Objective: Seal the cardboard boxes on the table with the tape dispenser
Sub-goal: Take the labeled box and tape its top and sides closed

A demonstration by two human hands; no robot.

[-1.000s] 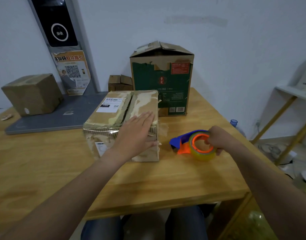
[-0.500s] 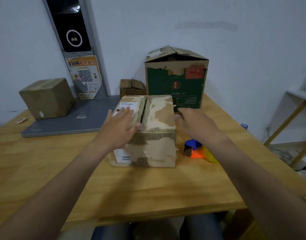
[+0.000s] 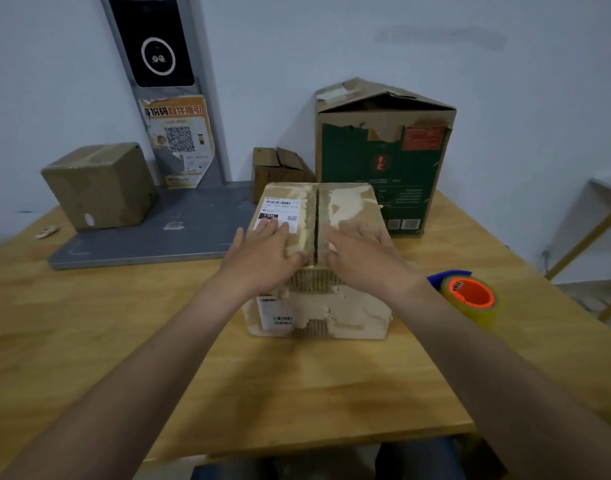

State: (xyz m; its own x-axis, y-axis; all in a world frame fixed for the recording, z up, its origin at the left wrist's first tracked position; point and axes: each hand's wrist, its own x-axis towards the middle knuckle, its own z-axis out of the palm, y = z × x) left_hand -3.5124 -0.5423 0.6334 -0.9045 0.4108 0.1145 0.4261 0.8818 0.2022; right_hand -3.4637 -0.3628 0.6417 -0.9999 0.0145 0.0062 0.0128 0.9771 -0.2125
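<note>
Fingers [image 3: 274, 226] straight, my left hand [image 3: 264, 252] and right hand [image 3: 361, 254] press down on the cardboard box [image 3: 331, 313], its seam [image 3: 315, 216] running away between them. The tape dispenser [image 3: 470, 296] lies on the worktop [image 3: 331, 375], right of my right hand.

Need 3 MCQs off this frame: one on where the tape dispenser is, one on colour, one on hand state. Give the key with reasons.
1. Where is the tape dispenser?
A. on the table, right of the centre box
B. on top of that box
C. held up in the air

2. What colour is the core of the dispenser's roll?
A. green
B. orange
C. white

3. What are the left hand and right hand doing?
A. gripping the dispenser
B. hanging off the table edge
C. lying flat on the box's top flaps

Key:
1 A: it sits on the wood beside the box, with no hand on it.
2 B: the ring inside the tape shows orange.
3 C: the fingers are straight, with one palm on each flap.
</note>
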